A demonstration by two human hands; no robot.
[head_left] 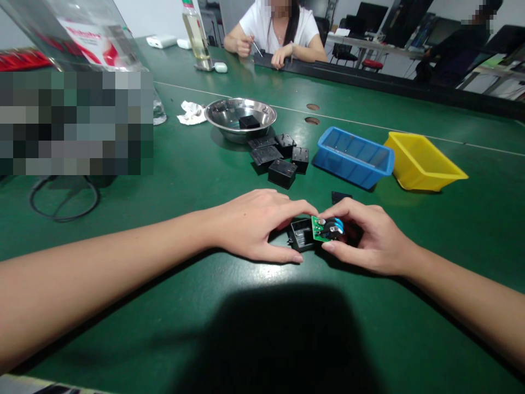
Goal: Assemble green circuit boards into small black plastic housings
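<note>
One green circuit board (317,232), carrying a dark round part and some blue, sits just off the tabletop's (459,230) middle as I view it; I take it as my clock's centre, 12 being the far side. At 3 o'clock my right hand (375,241) pinches it between thumb and fingers. At 9 o'clock, just beside it, lies an open black case (302,236), with my left hand (258,223) arched around it, thumb and forefinger apart; from here I can't tell whether they press on it.

At 1 o'clock, just past my right hand, I see a small black piece (340,197), and farther out a blue bin (348,168). A yellow bin (432,178) is at 2 o'clock. Several black boxes (282,173) cluster at 11 o'clock; behind them a steel bowl (235,135) holds another one. Crumpled tissue (192,113) lies just beside the bowl, on its 9 o'clock side. Toward 12, across the tabletop, a co-worker (262,24) holds a thin tool (257,48).
</note>
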